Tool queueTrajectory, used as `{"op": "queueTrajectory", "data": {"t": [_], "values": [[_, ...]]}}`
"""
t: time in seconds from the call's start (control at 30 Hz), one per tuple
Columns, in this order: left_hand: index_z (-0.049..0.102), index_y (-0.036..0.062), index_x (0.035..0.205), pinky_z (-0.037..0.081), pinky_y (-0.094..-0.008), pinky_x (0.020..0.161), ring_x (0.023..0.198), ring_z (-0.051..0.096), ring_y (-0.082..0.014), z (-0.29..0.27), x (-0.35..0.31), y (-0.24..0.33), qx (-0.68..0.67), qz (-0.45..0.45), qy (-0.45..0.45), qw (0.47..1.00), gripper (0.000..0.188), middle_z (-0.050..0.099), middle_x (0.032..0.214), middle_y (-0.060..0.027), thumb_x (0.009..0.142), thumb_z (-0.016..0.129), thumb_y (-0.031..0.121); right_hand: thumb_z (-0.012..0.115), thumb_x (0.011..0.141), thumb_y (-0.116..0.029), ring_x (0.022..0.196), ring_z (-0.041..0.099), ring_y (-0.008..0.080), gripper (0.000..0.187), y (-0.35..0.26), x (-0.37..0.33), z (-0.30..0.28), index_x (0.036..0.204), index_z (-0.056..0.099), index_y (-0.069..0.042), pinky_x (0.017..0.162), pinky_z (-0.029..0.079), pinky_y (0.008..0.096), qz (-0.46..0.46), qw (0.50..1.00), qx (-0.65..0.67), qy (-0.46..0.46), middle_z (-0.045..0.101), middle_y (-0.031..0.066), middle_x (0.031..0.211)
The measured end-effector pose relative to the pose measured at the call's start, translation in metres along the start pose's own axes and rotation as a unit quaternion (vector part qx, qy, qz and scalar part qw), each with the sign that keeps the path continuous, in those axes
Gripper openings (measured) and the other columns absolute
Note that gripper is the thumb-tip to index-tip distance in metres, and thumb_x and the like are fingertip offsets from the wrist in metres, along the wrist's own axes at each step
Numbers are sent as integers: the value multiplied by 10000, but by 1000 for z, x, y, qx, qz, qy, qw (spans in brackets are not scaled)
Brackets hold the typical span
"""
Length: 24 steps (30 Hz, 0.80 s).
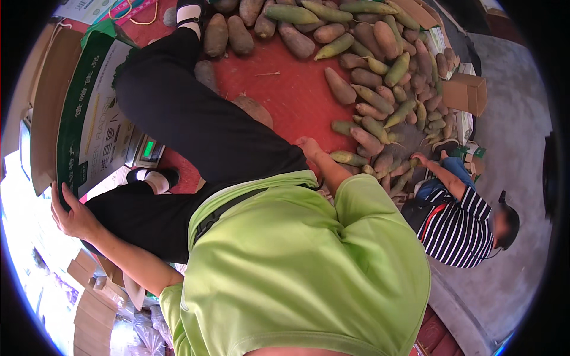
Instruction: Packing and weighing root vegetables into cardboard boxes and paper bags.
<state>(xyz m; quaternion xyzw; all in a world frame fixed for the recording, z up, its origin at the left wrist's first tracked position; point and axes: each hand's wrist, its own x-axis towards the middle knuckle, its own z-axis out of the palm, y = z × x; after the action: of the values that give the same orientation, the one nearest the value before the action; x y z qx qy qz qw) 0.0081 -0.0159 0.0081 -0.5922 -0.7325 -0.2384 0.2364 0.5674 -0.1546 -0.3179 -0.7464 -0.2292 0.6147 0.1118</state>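
My left hand (74, 218) is at the near corner of a tall green and white carton (102, 110) with brown flaps. Its fingers look stretched and apart, touching the carton's edge. My right hand (308, 148) is beside my bent knee, over the red floor covering. Its fingers are partly hidden, so I cannot tell whether it holds anything. The carton stands by a scale (146, 151) with a lit green display. Closest to my right hand lie long green and reddish radishes (367, 141), several of them heaped together.
A big pile of radishes (409, 71) spreads over the red floor covering (279, 89), far and right. Another person in a striped shirt (456, 228) reaches a hand (421, 159) into the pile. An opened brown box (466, 94) stands behind it. Plastic bags (145, 332) lie at the near left.
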Motion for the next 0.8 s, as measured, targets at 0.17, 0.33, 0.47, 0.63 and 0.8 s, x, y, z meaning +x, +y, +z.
{"op": "queueTrajectory", "data": {"t": [0.17, 0.33, 0.47, 0.63, 0.8], "values": [[692, 74, 966, 494, -319, 723, 812, 637, -207, 0, 1, 8, 7, 2, 5, 1000, 174, 685, 902, -62, 825, 673, 175, 642, 782, -106, 656, 608, 178, 272, -6, -12, -47, 1045, 579, -75, 572, 479, 325, 34, 993, -99, 56, 641, 70, 826], [687, 66, 972, 492, -321, 729, 834, 632, -204, -4, -1, 4, 16, 9, 21, 1000, 187, 685, 912, -58, 822, 679, 178, 603, 837, -139, 794, 601, 221, 396, -34, -35, -94, 1204, 455, -147, 653, 486, 413, 135, 941, 227, 212, 579, 50, 1000], [679, 55, 984, 488, -333, 745, 841, 628, -208, -3, -3, -3, 17, 16, 30, 999, 194, 684, 917, -66, 815, 686, 149, 653, 816, -236, 939, 547, 275, 462, 4, -17, -146, 1223, 436, -198, 747, 488, 458, 160, 857, 416, 260, 506, 69, 1085], [664, 56, 1023, 474, -344, 756, 854, 614, -230, 0, 1, 12, -31, 16, 16, 999, 228, 673, 934, -74, 800, 685, 100, 579, 835, -437, 1113, 429, 278, 453, 26, -4, -175, 1206, 515, -186, 865, 454, 439, 138, 817, 500, 252, 460, 93, 1240], [663, 77, 1039, 473, -324, 794, 894, 618, -215, -8, 1, 13, 16, 15, 8, 1000, 225, 671, 955, -72, 816, 667, 104, 620, 761, -559, 1047, 473, 302, 648, 39, 17, -204, 1158, 504, -60, 843, 479, 451, 220, 712, 632, 213, 457, 111, 1255]]}}
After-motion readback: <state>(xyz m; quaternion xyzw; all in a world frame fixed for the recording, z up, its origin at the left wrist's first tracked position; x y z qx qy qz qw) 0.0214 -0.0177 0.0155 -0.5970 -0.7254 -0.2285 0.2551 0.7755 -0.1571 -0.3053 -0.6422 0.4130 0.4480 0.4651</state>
